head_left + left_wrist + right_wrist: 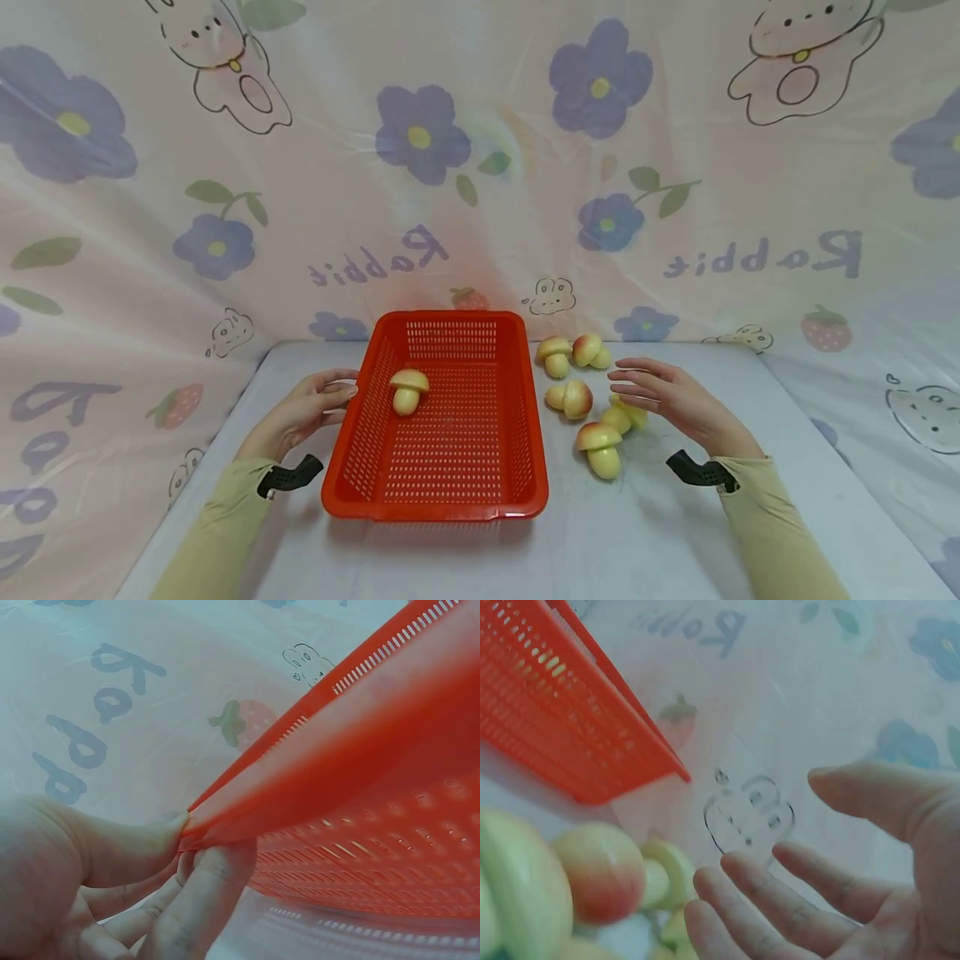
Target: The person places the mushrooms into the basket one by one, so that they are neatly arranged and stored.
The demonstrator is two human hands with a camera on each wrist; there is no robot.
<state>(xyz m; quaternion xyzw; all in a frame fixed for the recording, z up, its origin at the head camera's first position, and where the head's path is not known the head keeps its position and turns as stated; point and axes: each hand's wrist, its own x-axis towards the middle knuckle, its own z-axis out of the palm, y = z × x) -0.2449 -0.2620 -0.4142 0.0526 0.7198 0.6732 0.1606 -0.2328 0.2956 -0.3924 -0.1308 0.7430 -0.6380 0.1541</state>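
1. Basket (435,510), red and slotted, sits on the white table (615,542), one yellow mushroom (408,392) lying inside, towards its left.
2. Left hand (303,408) grips its left rim, pinched between thumb and fingers!
3. Over to the right hand (686,406): it hovers beside five more mushrooms (573,400), right of the basket, fingers loosely spread, holding nothing!

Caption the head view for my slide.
Left hand gripping a red basket with one mushroom inside; right hand open near five more mushrooms on the table.
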